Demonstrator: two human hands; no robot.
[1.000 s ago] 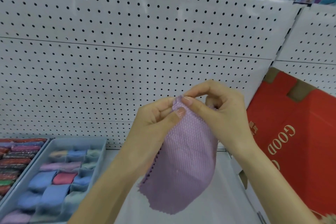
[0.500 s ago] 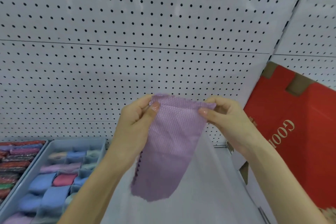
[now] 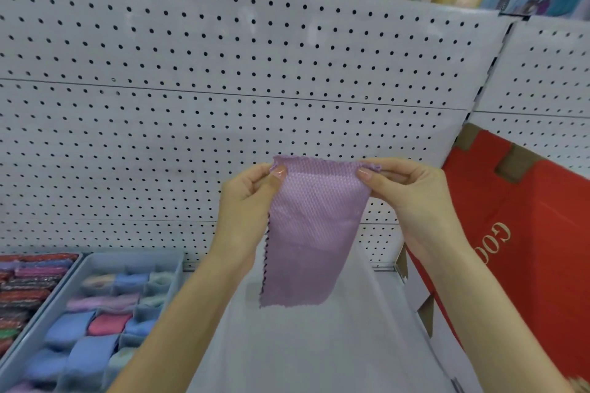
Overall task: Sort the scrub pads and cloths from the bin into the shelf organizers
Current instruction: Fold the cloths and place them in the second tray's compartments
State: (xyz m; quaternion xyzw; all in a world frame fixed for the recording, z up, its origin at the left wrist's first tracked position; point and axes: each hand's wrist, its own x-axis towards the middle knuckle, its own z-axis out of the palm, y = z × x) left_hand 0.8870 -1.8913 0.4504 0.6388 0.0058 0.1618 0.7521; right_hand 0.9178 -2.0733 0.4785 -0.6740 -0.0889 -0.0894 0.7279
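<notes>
The left hand (image 3: 249, 201) and right hand (image 3: 412, 198) now stand apart, each pinching a top corner of the lilac cloth (image 3: 313, 233) (no longer bunched together). It hangs spread in mid-air; the organizer (image 3: 134, 258) waits at 8 o'clock, so folding probably comes next.

We get bright, even, diffuse light with no hard shadows, and the white pegboard (image 3: 223, 73) looks slightly washed out. Wide-angle distortion bows its seam and top edge toward the frame sides. Centre is fairly sharp; the lower-left organizer (image 3: 127, 260) and bottom edge are soft and smeared.
</notes>
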